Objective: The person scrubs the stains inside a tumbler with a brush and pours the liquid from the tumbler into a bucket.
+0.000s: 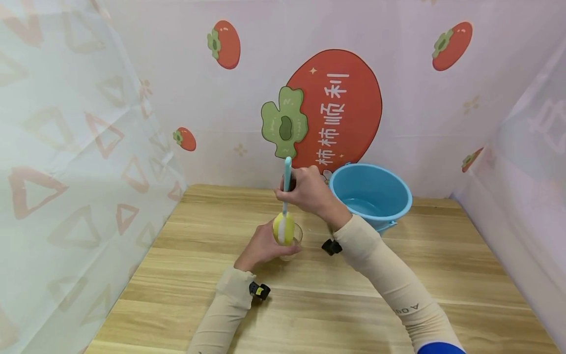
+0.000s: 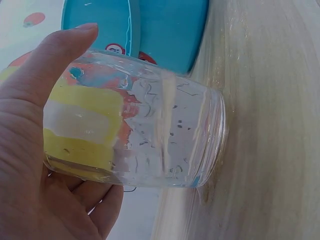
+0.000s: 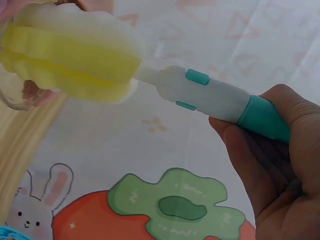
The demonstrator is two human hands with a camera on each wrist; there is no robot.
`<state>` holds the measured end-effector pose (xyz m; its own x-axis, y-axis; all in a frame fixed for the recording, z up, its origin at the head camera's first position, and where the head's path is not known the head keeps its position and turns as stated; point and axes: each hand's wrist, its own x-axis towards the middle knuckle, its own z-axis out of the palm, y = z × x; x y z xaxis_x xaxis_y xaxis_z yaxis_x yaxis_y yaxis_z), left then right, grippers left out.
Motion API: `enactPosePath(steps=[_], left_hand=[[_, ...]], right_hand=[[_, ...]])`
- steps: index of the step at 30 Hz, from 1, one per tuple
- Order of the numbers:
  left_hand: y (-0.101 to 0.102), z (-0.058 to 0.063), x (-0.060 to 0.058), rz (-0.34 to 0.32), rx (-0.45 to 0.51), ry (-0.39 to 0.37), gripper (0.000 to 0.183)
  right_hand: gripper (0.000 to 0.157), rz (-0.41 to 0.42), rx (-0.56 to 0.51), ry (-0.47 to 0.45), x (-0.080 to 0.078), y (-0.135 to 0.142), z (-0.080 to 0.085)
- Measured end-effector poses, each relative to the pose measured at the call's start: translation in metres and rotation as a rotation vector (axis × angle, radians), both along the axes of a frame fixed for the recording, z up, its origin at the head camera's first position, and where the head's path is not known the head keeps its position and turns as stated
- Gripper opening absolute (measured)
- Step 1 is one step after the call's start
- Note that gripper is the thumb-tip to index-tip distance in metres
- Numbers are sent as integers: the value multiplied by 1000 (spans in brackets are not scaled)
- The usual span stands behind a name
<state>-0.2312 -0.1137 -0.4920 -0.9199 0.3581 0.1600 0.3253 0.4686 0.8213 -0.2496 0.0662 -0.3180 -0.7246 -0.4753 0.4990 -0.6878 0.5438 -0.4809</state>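
My left hand grips a clear glass cup around its side, fingers and thumb curled about it. The cup stands upright at the tabletop, with water drops on its wall. In my right hand is a cup brush with a white and teal handle, held nearly vertical above the cup. Its yellow and white sponge head is partly inside the cup's mouth, and the lower yellow part shows through the glass in the left wrist view.
A blue bucket stands at the back of the wooden table, just right of the right hand. Behind the table hangs a white cloth printed with persimmons. Another printed cloth closes off the left side.
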Motion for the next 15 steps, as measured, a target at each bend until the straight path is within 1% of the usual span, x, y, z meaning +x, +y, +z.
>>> enactPosePath(steps=[2,7,10,12,15], left_hand=[[0,0,-1,2,-3,0,53],[1,0,-2,4,-17,-31,60],[1,0,-1,9,-29,-47,64],[1,0,-1,13,-29,-48,66],[1,1,-1,18,-19,-39,64]], right_hand=[[12,1,2,1,0,-1,-6],[14,-3,26,16,-3,-4,-28],[14,4,35,23,-4,-5,-36],[15,14,32,26,-3,-5,-36],[14,24,20,38,-2,-3,-28]])
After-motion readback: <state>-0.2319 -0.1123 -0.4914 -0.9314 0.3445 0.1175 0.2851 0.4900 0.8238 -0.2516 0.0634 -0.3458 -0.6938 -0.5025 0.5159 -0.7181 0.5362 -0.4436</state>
